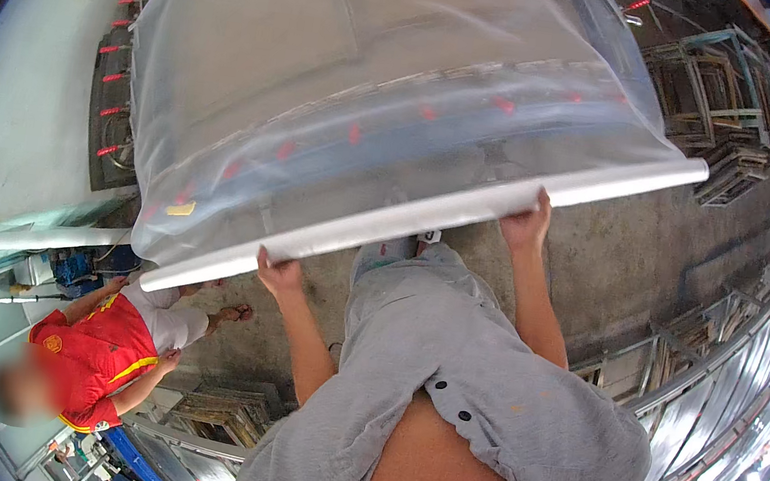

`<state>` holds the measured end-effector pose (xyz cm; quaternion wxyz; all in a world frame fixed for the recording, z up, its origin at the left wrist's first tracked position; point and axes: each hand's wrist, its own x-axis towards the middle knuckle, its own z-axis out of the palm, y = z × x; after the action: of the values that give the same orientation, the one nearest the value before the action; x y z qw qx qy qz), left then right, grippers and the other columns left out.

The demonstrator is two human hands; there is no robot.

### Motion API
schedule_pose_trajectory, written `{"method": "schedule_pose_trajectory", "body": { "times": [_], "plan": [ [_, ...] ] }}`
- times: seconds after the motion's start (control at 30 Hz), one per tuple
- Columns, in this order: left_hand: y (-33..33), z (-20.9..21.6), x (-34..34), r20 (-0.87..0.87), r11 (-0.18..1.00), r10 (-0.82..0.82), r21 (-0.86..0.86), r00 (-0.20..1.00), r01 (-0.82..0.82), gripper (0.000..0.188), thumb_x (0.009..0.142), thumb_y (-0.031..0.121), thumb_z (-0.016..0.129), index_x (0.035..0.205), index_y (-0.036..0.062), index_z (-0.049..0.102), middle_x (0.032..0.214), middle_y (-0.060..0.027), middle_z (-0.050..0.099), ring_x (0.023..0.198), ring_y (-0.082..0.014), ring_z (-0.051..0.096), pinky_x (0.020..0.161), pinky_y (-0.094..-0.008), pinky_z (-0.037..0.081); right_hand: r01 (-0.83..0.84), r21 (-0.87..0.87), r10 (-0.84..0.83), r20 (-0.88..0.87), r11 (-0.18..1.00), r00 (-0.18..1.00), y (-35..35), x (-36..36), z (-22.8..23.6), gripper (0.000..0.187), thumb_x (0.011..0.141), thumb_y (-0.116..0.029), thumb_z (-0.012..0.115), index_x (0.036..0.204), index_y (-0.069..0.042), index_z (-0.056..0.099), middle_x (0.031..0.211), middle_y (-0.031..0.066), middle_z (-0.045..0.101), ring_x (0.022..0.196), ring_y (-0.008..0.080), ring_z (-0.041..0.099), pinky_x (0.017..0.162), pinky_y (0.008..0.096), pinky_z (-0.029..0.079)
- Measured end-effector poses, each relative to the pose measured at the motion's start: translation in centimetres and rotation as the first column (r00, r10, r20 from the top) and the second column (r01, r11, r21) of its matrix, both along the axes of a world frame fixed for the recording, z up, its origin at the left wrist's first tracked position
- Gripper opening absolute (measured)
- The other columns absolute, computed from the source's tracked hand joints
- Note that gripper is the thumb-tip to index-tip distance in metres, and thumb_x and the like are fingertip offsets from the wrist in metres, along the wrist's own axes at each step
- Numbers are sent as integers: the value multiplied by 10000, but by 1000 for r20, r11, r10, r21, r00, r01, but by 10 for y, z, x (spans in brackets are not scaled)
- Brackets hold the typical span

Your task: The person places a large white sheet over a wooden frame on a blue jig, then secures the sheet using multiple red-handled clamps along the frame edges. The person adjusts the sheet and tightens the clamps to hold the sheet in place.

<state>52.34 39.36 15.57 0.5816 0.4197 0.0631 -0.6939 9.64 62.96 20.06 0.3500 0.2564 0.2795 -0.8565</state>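
Note:
A long roll of translucent plastic film (407, 222) lies slantwise across the view, its right end higher in the picture than its left. My left hand (280, 272) grips the roll left of its middle, and my right hand (527, 222) holds it farther right; part of the fingers of both is hidden by the roll. From the roll the unwound plastic sheet (354, 32) stretches away over a wide table-like bench. Through the sheet show a bluish edge and several red clamp handles.
A person in a red shirt (103, 349) stands at the left, close to the roll's left end. Red-handled clamps (114, 78) line the bench's left side. Stacked frames (717, 80) stand at the far right, with more frames (227, 409) at lower left. Concrete floor (595, 268) lies beneath.

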Motion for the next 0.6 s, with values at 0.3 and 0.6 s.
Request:
{"method": "schedule_pose_trajectory", "body": {
  "times": [0.3, 0.6],
  "plan": [
    [-61, -60, -54, 19, 978, -162, 133, 987, 158, 474, 771, 240, 674, 1157, 35, 494, 1118, -94, 554, 1009, -273, 536, 883, -439, 441, 38, 204, -84, 225, 978, 971, -58, -50, -68, 430, 762, -212, 634, 1132, -34, 506, 1099, 123, 572, 1017, 335, 536, 981, 496, 388],
    [-103, -151, -7, 775, 698, -462, 19, 430, 716, 604, 648, 44, 742, 1201, 27, 500, 1164, -142, 565, 920, -217, 590, 759, -304, 483, -179, 639, -92, 367, 748, 926, -97, -58, -106, 429, 714, -188, 675, 1084, -20, 537, 1058, 134, 571, 932, 279, 565, 806, 441, 480]
  ]
}}
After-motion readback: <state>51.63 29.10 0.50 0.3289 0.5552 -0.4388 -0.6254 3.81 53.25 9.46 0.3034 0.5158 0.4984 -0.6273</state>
